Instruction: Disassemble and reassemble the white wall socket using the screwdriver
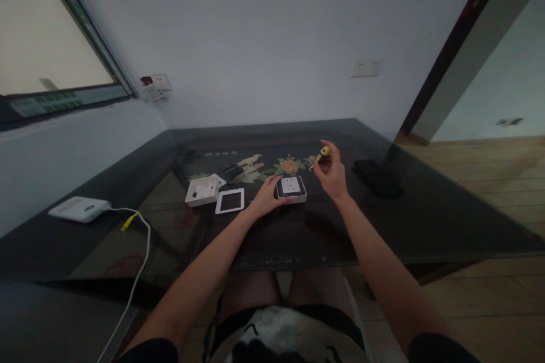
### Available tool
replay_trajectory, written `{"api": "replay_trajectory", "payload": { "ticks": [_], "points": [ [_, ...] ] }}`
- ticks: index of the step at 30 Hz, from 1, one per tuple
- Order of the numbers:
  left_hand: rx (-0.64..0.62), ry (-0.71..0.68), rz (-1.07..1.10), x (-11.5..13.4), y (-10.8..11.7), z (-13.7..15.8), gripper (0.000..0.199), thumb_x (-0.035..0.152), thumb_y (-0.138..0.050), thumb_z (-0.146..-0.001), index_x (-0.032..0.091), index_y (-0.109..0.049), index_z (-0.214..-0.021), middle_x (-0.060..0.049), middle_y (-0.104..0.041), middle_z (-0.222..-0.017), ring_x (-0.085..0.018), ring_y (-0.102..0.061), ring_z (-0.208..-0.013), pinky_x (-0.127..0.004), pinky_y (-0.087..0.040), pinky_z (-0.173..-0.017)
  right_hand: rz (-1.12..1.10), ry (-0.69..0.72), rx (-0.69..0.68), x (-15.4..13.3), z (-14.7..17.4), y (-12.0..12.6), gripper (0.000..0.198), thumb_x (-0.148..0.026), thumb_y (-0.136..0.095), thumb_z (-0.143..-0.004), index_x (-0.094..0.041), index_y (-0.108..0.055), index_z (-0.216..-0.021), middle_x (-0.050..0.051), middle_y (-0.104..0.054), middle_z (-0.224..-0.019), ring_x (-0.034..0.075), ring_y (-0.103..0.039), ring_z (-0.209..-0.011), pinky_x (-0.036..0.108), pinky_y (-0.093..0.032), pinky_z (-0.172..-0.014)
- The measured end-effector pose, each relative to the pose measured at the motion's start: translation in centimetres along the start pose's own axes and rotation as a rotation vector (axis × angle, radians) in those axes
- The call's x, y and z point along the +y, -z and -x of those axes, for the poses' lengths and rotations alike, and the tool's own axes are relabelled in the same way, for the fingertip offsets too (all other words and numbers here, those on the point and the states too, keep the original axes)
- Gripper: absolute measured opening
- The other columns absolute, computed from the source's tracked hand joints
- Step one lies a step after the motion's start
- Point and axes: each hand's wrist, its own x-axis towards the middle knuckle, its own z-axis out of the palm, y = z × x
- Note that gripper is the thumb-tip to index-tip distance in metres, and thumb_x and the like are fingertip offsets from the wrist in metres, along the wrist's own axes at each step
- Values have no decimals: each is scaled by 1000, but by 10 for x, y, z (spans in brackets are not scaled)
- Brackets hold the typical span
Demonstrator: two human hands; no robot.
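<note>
A white wall socket (291, 185) in a white mounting box (297, 200) lies on the dark table, its dark inner edge showing around the socket face. My left hand (268, 195) grips its left side, with the thumb along the front and the fingers at the back. To the right and a little above it, my right hand (333, 174) is closed on a small yellow-and-black screwdriver (325, 151). The tool tilts down to the left, apart from the socket. A white socket frame (230, 201) lies flat left of my left hand, beside an open white box (202, 191) with small parts inside.
Dark pieces (231, 172) lie behind the frame. A black flat object (377, 178) rests at right on the table (426, 221). On the left, a white device (80, 209) has a white cable (147, 238) with a yellow tag running off the front edge. A wall stands behind.
</note>
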Motion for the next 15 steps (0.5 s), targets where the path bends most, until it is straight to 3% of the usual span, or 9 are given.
{"api": "replay_trajectory", "payload": {
  "ticks": [4, 8, 15],
  "points": [
    [-10, -4, -20, -3, 2, -1, 77, 43, -75, -70, 17, -42, -135, -15, -42, -134, -30, -43, -128, -46, -34, -110, 89, 97, -234, -15, -17, -5, 67, -18, -52, -78, -31, -34, -141, 4, -59, -105, 14, -57, -72, 28, -52, -66],
    [-51, -5, -42, -2, 8, -1, 84, 48, -74, -69, 14, -41, -137, -17, -42, -134, -31, -43, -127, -45, -34, -110, 203, 175, -398, -25, -34, -11, 66, -16, -52, -78, -28, -36, -140, 2, -62, -93, 13, -55, -65, 27, -47, -65],
    [-99, -5, -56, 3, 14, 1, 84, 51, -74, -67, 15, -43, -137, -16, -42, -132, -33, -44, -127, -46, -34, -110, 313, 172, -396, -31, -39, -14, 56, -16, -55, -76, -24, -44, -131, 2, -61, -86, 14, -55, -63, 28, -43, -65]
  ]
}}
